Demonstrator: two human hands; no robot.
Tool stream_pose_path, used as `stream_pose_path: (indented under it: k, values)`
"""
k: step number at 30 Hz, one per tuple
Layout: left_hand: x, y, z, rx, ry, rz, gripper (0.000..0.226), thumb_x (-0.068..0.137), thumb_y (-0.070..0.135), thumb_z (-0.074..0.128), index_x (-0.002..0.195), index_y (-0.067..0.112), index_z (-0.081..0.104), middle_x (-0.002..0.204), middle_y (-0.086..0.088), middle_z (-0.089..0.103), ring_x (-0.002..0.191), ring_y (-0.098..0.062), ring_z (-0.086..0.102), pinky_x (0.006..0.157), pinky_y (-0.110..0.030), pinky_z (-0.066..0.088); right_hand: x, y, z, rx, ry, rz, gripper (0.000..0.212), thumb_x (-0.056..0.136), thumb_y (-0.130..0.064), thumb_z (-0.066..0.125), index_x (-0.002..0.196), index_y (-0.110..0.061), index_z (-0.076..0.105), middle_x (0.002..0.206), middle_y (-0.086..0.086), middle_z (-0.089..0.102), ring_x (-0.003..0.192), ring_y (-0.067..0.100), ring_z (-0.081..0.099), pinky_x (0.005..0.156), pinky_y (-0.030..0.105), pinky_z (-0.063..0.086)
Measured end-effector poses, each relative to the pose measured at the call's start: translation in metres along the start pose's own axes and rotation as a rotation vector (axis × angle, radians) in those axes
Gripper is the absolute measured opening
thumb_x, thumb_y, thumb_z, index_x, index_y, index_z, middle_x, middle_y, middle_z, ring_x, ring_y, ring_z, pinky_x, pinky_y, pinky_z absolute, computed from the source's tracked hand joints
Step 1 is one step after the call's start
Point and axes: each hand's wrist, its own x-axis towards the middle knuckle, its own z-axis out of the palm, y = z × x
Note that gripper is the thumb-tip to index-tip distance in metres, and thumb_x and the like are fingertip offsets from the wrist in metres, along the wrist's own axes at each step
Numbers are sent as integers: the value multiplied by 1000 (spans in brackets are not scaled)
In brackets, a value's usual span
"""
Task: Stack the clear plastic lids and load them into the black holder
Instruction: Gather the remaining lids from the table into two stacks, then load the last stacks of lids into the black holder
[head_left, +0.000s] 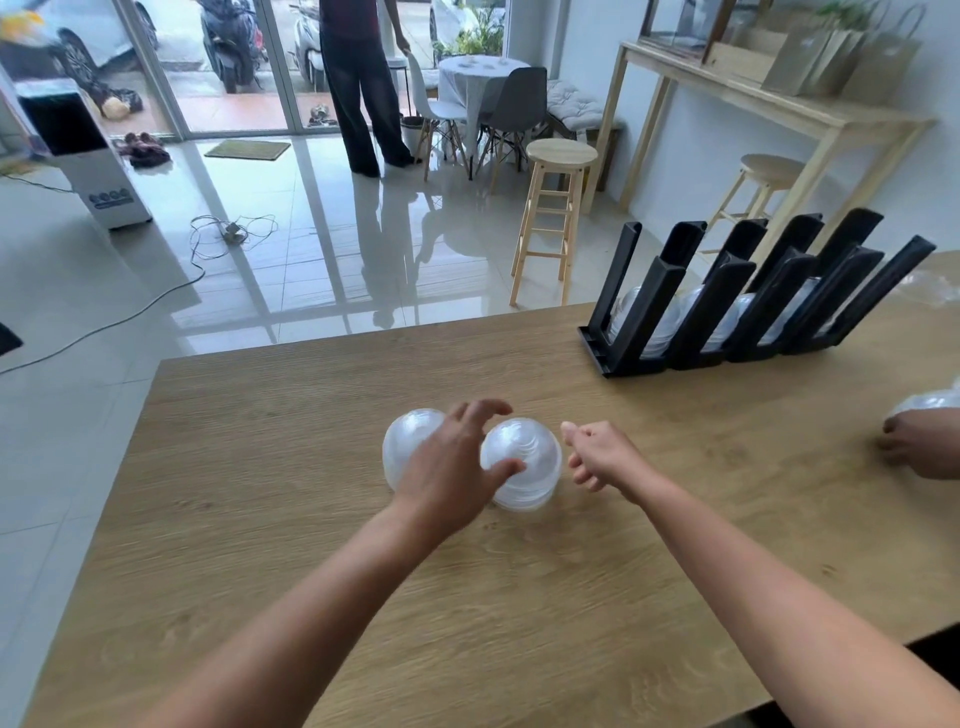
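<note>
Two small stacks of clear dome lids stand on the wooden table (260, 519): the left stack (408, 441) and the right stack (524, 462). My left hand (452, 467) hovers between them with fingers spread, its thumb touching the right stack, gripping nothing. My right hand (597, 454) is just right of the right stack, fingers loosely curled and apart from it, empty. The black holder (753, 296) leans at the table's far right, with clear lids (660, 322) low in its slots.
Another person's hand (919, 441) rests at the right table edge beside more clear lids (930, 400). Beyond the table are a tall wooden stool (550, 208), chairs, a standing person and a cable on the floor.
</note>
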Motion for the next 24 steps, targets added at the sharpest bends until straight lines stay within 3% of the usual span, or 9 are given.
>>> stream_pose_path:
  k: [4, 8, 16, 19, 24]
  values:
    - [3, -2, 38, 44, -140, -135, 83, 77, 46, 72, 143, 43, 22, 150, 5, 36, 124, -21, 50, 96, -35, 42, 0, 11, 17, 202, -63, 82, 50, 99, -49, 39, 83, -8, 62, 68, 9, 59, 49, 20, 55, 43, 26, 41]
    - [6, -7, 56, 87, -149, -223, 86, 79, 46, 69, 147, 43, 17, 157, -2, 21, 133, -26, 43, 99, -39, 41, -2, 10, 24, 261, -15, 129, 56, 97, -53, 38, 85, -6, 66, 64, 6, 60, 47, 19, 53, 43, 24, 39]
    - [3, -12, 60, 12, -73, -176, 77, 77, 39, 74, 139, 43, 29, 148, 6, 35, 122, -18, 51, 87, -30, 45, -10, 7, 31, 407, -16, 160, 46, 96, -50, 43, 83, -9, 59, 65, 7, 51, 48, 16, 43, 43, 23, 31]
    - [1, -13, 58, -26, -51, -170, 78, 75, 38, 76, 138, 42, 30, 143, 8, 40, 118, -16, 53, 81, -25, 40, -15, 6, 26, 485, -56, 186, 42, 98, -46, 43, 89, -8, 60, 75, 12, 57, 51, 19, 53, 46, 26, 41]
    - [2, -12, 55, 6, -83, -201, 79, 74, 45, 75, 138, 42, 30, 142, 6, 45, 117, -18, 55, 84, -30, 44, -20, 13, 21, 653, -138, 260, 25, 100, -25, 48, 100, -3, 62, 75, 12, 64, 60, 21, 60, 55, 30, 52]
